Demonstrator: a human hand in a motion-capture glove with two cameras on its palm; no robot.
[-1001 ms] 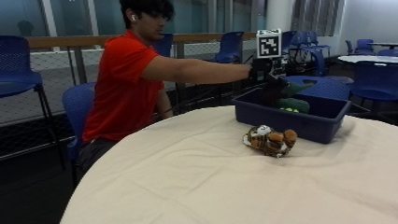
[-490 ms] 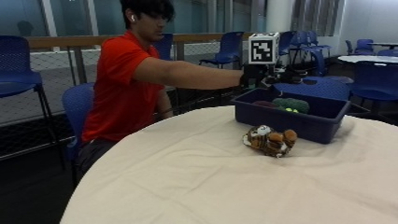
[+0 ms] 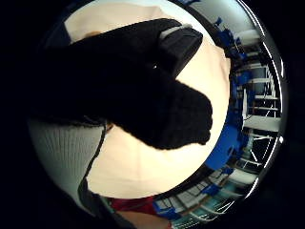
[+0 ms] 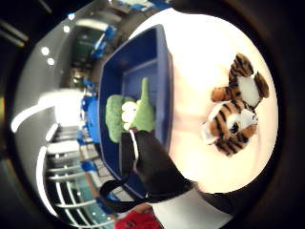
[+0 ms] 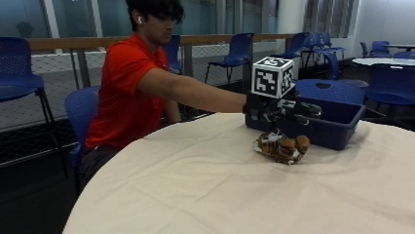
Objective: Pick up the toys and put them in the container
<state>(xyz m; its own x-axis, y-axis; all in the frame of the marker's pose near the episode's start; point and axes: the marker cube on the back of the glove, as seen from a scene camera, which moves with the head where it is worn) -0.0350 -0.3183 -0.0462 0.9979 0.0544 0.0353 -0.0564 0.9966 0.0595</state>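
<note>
Reaching: hand (image 5: 275, 109) above tiger (image 5: 281, 146), fingers relaxed, nothing held.
Tiger: on surface (image 5: 195, 190), at bin's (image 5: 337, 129) 7 o'clock.
Green toy (image 4: 131, 117): already binned.
Next: descend, grip tiger.

Hand (image 5: 272, 111) hides green toy (image 4: 131, 114) in outside view

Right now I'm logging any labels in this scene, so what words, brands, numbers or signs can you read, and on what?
None can be read: no words, numbers or brand marks show on the blue container, the tiger toy, the green toy, the tablecloth or the person's red shirt.
</note>
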